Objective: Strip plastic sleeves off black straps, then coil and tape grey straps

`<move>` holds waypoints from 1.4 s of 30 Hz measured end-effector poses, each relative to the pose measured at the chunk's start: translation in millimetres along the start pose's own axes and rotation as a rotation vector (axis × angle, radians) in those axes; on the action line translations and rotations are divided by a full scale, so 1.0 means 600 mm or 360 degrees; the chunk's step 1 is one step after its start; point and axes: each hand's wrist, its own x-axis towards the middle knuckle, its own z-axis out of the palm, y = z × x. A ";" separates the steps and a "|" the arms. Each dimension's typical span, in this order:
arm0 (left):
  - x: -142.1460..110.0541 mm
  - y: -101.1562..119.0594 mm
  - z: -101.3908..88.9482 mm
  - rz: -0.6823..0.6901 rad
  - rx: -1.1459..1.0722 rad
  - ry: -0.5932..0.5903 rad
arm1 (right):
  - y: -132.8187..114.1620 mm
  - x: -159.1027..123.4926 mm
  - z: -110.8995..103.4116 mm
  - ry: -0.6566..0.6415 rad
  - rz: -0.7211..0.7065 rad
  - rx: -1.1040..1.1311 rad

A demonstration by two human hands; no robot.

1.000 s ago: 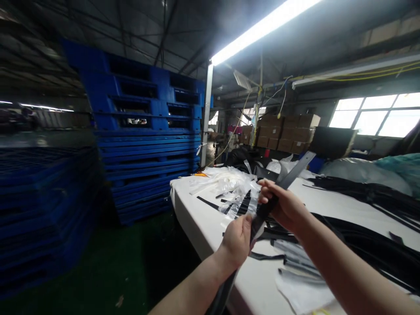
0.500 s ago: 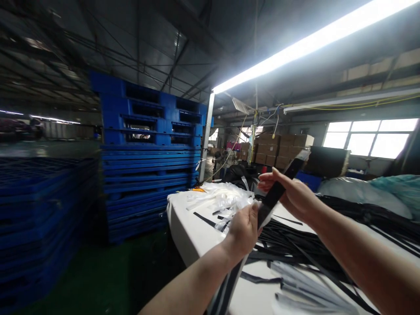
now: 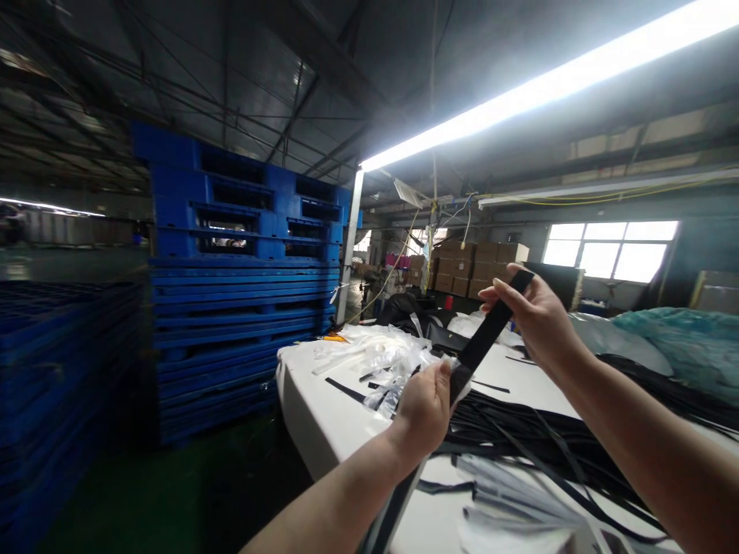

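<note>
Both bare hands (image 3: pixel 476 354) grip a flat black strip (image 3: pixel 489 332), tilted up toward the right hand; beyond the left hand, crumpled translucent white plastic (image 3: pixel 389 350) lies on the white-covered counter (image 3: pixel 315 400).

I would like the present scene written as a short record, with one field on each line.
left hand: closed on the black strip, at its plastic-covered part
right hand: holds the black strip near its upper end
black strip: slanted, bare between the hands
on white table: crumpled clear plastic, loose black strips
left side: stacked blue pallets
background: cardboard boxes, windows
</note>
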 end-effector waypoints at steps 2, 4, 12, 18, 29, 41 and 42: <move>-0.003 0.002 0.000 0.0000 0.0013 -0.0009 | -0.002 0.008 -0.011 0.0109 -0.0130 -0.0092; -0.004 0.005 -0.001 0.0001 0.0000 -0.0016 | -0.002 0.008 -0.017 0.0155 -0.0211 -0.0179; -0.004 0.012 -0.009 0.0015 0.0050 -0.0022 | 0.004 -0.004 -0.021 0.0024 -0.0213 -0.0313; -0.007 0.008 -0.011 0.0034 0.0093 -0.0020 | 0.010 -0.005 -0.021 -0.0036 -0.0227 -0.0432; -0.006 -0.002 -0.005 0.0028 0.0147 -0.0016 | 0.016 -0.029 -0.019 -0.0147 -0.0180 -0.0355; -0.005 -0.005 0.006 0.0004 0.0199 -0.0069 | 0.019 -0.058 -0.023 -0.0384 -0.0322 -0.0683; -0.006 -0.006 0.007 0.0010 0.0174 -0.0078 | 0.023 -0.059 -0.022 -0.0384 -0.0295 -0.0695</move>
